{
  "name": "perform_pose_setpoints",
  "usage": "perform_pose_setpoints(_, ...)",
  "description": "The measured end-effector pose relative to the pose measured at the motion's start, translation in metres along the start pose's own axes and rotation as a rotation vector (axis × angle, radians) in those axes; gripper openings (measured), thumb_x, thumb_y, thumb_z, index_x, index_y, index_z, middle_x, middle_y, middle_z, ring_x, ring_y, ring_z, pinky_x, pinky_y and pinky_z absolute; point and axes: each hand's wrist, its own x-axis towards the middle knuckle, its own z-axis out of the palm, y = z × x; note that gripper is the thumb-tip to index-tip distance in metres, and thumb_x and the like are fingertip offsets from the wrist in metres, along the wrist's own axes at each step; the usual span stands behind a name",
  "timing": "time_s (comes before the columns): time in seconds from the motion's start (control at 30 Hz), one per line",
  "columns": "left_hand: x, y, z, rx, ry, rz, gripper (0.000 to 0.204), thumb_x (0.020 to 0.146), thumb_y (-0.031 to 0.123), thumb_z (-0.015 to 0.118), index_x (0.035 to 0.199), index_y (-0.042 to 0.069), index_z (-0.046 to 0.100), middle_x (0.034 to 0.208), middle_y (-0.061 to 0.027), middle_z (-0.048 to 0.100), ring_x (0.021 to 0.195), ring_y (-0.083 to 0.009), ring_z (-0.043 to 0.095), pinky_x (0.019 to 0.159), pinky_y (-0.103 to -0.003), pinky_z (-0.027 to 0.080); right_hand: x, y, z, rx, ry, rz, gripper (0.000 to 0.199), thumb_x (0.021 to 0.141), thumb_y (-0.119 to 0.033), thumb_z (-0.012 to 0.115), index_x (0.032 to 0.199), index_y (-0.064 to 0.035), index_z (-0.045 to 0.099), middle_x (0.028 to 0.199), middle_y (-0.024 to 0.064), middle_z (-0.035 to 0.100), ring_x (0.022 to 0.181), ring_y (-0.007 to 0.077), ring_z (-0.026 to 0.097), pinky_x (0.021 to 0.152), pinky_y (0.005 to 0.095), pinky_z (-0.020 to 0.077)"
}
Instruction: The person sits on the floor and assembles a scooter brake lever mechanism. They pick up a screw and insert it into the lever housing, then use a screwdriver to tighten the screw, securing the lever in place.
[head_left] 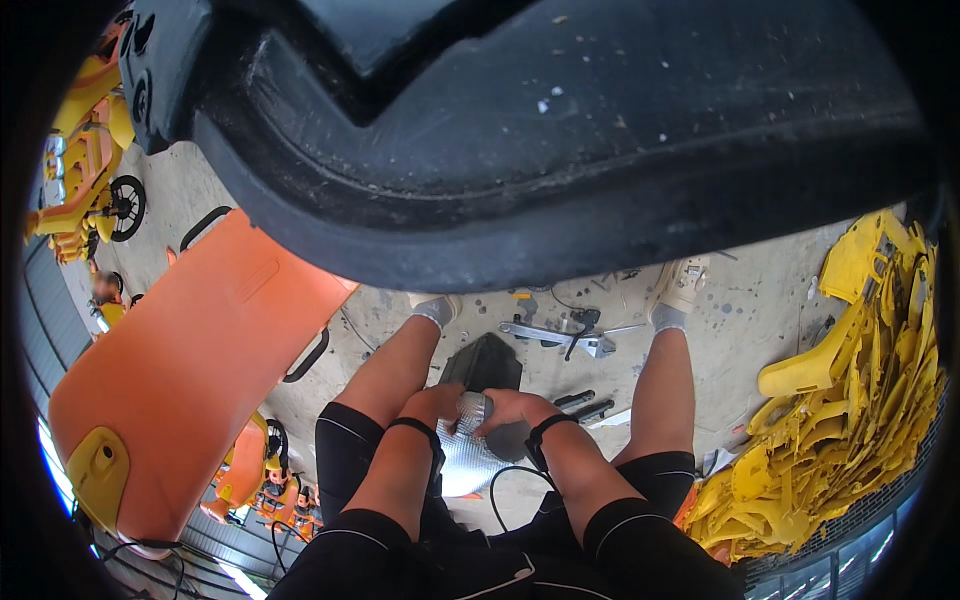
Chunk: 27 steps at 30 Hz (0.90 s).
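Between my knees lies a silver, quilted foil-like sheet [468, 462], bulging over something I cannot make out. My left hand [440, 403] is closed at its upper left edge, with the fingers partly hidden. On the other side, my right hand [505, 408] grips the upper right edge, its fingers curled against the sheet. The two hands are close together but apart. Just beyond them stands a dark angular block [485, 362], touching or nearly touching the sheet; I cannot tell which. A dark rounded surface [510, 440] shows under my right wrist.
A large black moulded plastic part [560, 190] fills the top. A long orange panel [200, 370] stands at left, near orange-and-yellow two-wheelers [90, 190]. Yellow plastic pieces [820, 440] are heaped at right. A metal bracket [560, 338] and black rods [588, 406] lie on the floor.
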Motion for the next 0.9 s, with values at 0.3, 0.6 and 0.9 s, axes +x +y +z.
perform_pose_setpoints(0.3,0.000,-0.001,0.009,0.150,-0.027,0.066,0.099,0.046,0.018,0.101,0.133,0.002,0.057,0.126,-0.0245,0.066,0.121,-0.0385,0.062,0.101,-0.043,0.050,0.000,-0.009,-0.015,0.094,-0.229,0.123,0.089,0.066,-0.049,0.090,0.138,-0.0062,0.058,0.131,0.0122,0.065,0.121,0.0260,0.061,0.103,0.0374,0.0461)
perform_pose_setpoints(0.6,-0.023,0.052,-0.029,0.180,-0.044,0.094,0.086,0.049,0.015,0.099,0.125,-0.001,0.062,0.123,-0.0228,0.068,0.120,-0.0365,0.063,0.099,-0.042,0.051,-0.032,-0.015,-0.042,0.119,-0.165,0.180,0.102,0.062,-0.052,0.087,0.145,-0.0049,0.052,0.148,0.0148,0.052,0.136,0.0310,0.051,0.111,0.0392,0.0411)
perform_pose_setpoints(0.9,-0.035,0.134,-0.079,0.082,0.057,0.383,0.076,0.053,0.024,0.097,0.117,-0.001,0.062,0.111,-0.0192,0.070,0.108,-0.0333,0.067,0.093,-0.039,0.052,-0.134,-0.037,-0.109,0.202,-0.068,0.281,0.101,0.059,-0.039,0.090,0.147,-0.0071,0.052,0.147,0.0141,0.053,0.129,0.0295,0.056,0.104,0.0393,0.0461)
